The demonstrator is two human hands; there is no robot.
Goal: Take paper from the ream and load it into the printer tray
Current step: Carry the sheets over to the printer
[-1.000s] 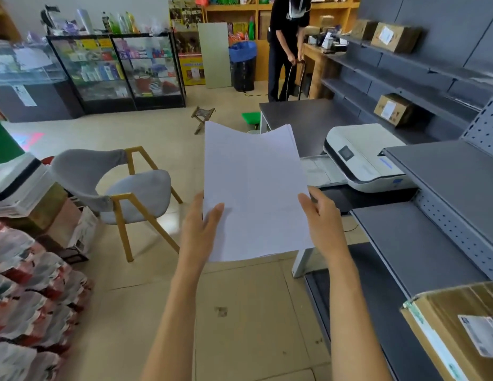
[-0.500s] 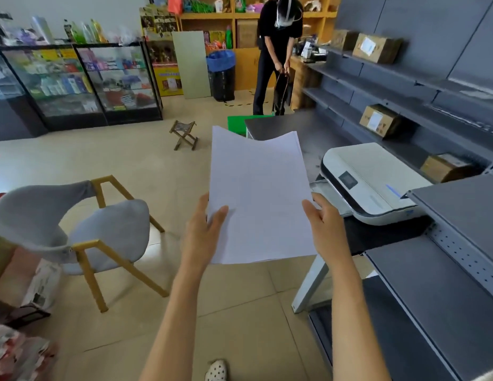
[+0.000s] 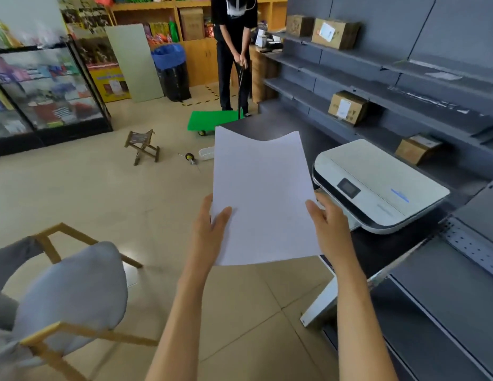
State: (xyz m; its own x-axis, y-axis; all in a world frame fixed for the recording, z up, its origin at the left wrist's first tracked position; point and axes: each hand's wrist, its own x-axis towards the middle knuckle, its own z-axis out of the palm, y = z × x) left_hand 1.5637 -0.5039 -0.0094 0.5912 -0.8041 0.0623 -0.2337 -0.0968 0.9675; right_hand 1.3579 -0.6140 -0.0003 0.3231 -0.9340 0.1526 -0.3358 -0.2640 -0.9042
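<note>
Left hand (image 3: 209, 229) pinches the paper (image 3: 263, 196) at its left edge, thumb on top; right hand (image 3: 329, 226) grips the right edge, same way. Sheets up in the air, far edge wavy, just left of the printer (image 3: 377, 185) on the dark tabletop (image 3: 377, 248). Open floor (image 3: 102, 193) to the left; chair (image 3: 69, 292) nearby, lower left.

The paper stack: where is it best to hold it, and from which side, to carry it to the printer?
Probably the two long side edges near the bottom, as the left hand and right hand do: the paper stack is thin and its free top edge already curls.
</note>
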